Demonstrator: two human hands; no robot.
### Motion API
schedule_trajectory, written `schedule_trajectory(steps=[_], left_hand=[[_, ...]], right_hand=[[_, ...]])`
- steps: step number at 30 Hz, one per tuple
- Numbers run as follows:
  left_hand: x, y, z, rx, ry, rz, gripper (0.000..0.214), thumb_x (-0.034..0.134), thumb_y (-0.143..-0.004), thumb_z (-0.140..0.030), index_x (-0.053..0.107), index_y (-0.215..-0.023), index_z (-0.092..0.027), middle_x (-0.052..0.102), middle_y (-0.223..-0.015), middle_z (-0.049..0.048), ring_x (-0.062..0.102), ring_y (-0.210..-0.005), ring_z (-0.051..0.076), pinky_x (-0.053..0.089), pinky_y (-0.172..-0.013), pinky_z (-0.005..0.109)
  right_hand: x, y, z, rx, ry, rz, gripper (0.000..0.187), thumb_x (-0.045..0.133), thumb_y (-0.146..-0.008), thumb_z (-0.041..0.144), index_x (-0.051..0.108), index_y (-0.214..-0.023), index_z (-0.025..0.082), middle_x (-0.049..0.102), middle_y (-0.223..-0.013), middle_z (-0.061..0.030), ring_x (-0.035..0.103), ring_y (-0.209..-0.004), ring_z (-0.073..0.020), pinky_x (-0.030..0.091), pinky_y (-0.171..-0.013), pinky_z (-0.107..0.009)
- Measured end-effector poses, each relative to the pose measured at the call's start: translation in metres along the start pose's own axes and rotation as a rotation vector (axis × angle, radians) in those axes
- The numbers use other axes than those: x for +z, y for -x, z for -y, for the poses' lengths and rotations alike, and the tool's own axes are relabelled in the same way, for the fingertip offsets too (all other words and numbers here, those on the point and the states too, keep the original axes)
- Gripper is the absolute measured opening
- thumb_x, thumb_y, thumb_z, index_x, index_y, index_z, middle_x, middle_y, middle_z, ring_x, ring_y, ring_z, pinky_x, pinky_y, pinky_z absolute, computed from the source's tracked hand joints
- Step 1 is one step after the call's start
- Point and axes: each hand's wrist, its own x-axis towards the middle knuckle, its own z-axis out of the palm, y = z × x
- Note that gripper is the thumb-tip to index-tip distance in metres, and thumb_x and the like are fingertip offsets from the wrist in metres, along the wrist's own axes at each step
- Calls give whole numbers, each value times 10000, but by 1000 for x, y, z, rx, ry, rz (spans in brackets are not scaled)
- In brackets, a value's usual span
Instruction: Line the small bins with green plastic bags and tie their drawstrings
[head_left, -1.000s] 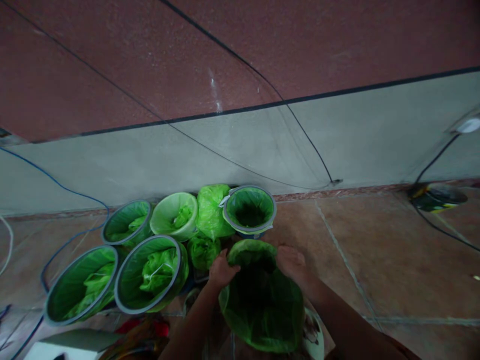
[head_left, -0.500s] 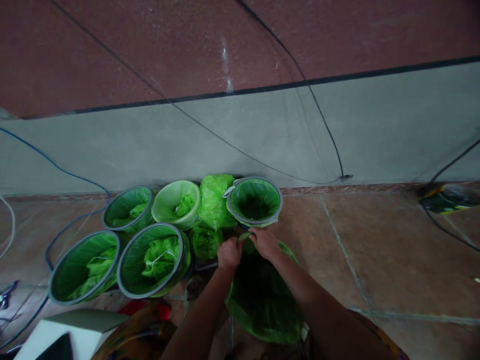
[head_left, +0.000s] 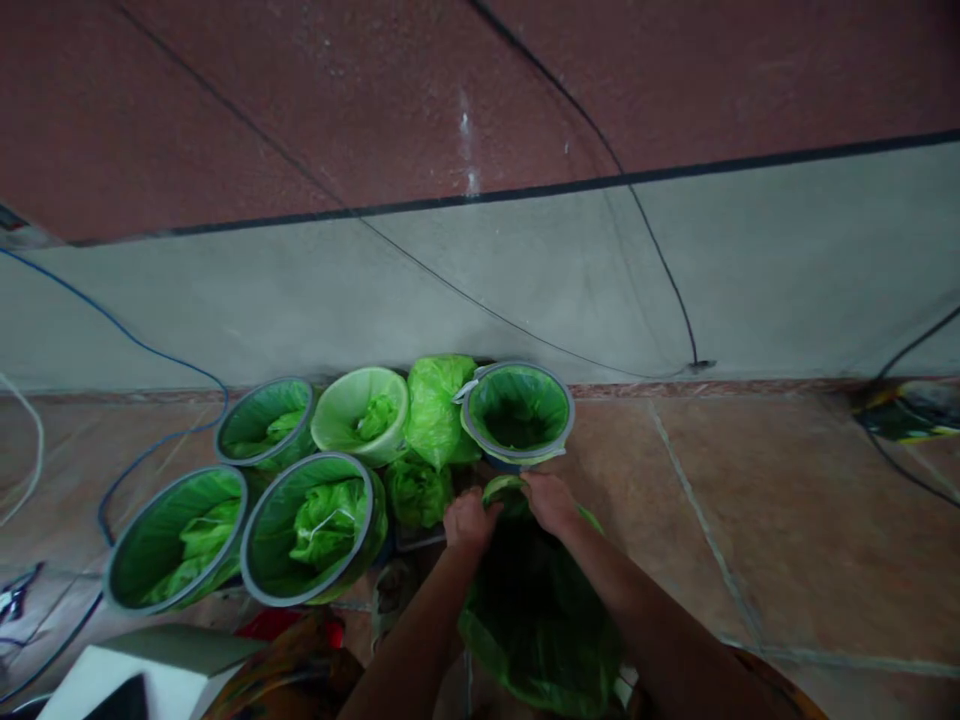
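My left hand (head_left: 469,520) and my right hand (head_left: 551,502) are both closed on the far edge of a green plastic bag (head_left: 536,610) that hangs over something below me. The two hands are close together, pinching the bag's rim. Just beyond them stands a grey-rimmed bin (head_left: 517,412) lined with a green bag.
Several more green-lined bins (head_left: 309,525) stand in a cluster to the left on the tiled floor, with loose green bags (head_left: 433,405) between them. A grey and red wall runs behind. A blue cable (head_left: 150,352) and black cables (head_left: 660,270) trail along it. A white box (head_left: 105,685) lies at bottom left.
My hands have come together from the two sides of the bag's opening to its far edge, narrowing the opening. The view has shifted slightly.
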Motion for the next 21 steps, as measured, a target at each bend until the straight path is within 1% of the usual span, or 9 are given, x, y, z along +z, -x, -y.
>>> schedule_trajectory(steps=[3, 5, 7, 9, 12, 14, 17, 21], left_hand=[[-6, 8, 4, 2, 81, -44, 693, 684, -765, -443, 475, -1355, -145, 586, -1337, 158, 547, -1239, 271, 414, -1012, 336], [-10, 14, 8, 7, 128, -60, 780, 698, -742, -441, 427, -1401, -124, 540, -1392, 169, 508, -1286, 270, 394, -1042, 327], [-15, 17, 13, 18, 153, -71, 755, 663, -767, -446, 433, -1400, -103, 542, -1389, 175, 507, -1289, 266, 392, -1049, 321], [-18, 18, 17, 21, 168, -102, 683, 602, -819, -441, 455, -1384, -87, 563, -1366, 177, 521, -1275, 260, 396, -1048, 318], [-20, 16, 22, 20, 187, -150, 560, 522, -881, -402, 501, -1344, -88, 589, -1337, 167, 541, -1254, 239, 396, -1053, 301], [-19, 16, 23, 20, 184, -157, 505, 509, -893, -374, 529, -1318, -103, 603, -1323, 154, 551, -1243, 229, 395, -1054, 291], [-16, 18, 23, 9, 180, -151, 477, 502, -900, -352, 538, -1310, -108, 611, -1313, 146, 558, -1234, 229, 399, -1051, 297], [-16, 20, 20, -30, 197, -163, 484, 486, -918, -353, 528, -1323, -91, 608, -1315, 161, 556, -1237, 241, 403, -1047, 315]], right_hand=[[-3, 5, -5, 18, -38, -37, 408, 500, -902, 191, 550, -1305, 143, 648, -1252, -137, 586, -1177, -233, 396, -996, -324], [-8, 9, -7, 31, -51, -68, 482, 526, -878, 172, 501, -1358, 131, 623, -1292, -147, 573, -1201, -245, 393, -1013, -333], [-14, 14, -6, 29, -59, -86, 496, 517, -878, 160, 487, -1370, 112, 621, -1291, -157, 572, -1204, -247, 397, -1015, -332], [-21, 18, -3, 23, -69, -95, 480, 501, -885, 159, 495, -1361, 98, 627, -1279, -162, 576, -1199, -242, 402, -1011, -327], [-26, 20, 0, 23, -79, -105, 438, 491, -889, 170, 534, -1321, 109, 623, -1292, -152, 578, -1194, -236, 396, -1019, -328], [-28, 20, 1, 16, -81, -112, 419, 487, -894, 189, 550, -1302, 118, 623, -1293, -147, 582, -1187, -238, 393, -1020, -331], [-32, 21, 0, -1, -80, -131, 422, 481, -895, 209, 549, -1303, 126, 634, -1274, -141, 594, -1166, -240, 403, -1004, -329], [-40, 23, -5, 45, -36, -119, 402, 455, -893, 200, 569, -1276, 155, 681, -1188, -125, 636, -1091, -237, 432, -945, -319]])
